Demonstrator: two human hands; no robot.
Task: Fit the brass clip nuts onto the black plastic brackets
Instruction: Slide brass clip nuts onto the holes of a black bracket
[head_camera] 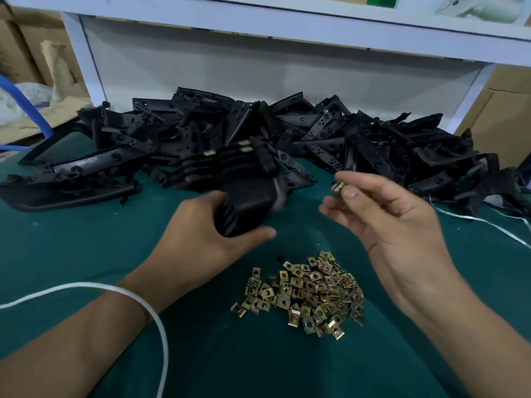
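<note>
My left hand point(201, 234) grips a black plastic bracket point(247, 205) above the green cloth, its far end blurred. My right hand point(382, 214) is raised to the right of it and pinches one brass clip nut point(339, 187) between thumb and fingertips. The nut and the held bracket are apart. A heap of loose brass clip nuts point(304, 294) lies on the cloth below both hands. A few brackets with brass nuts fitted point(227, 156) lie just beyond the held bracket.
A big pile of black plastic brackets point(359, 139) stretches across the back of the green-covered table point(86, 248). A white cord point(143, 300) loops over my left forearm. A white shelf frame point(287, 33) stands behind; cardboard boxes point(505, 116) sit at both sides.
</note>
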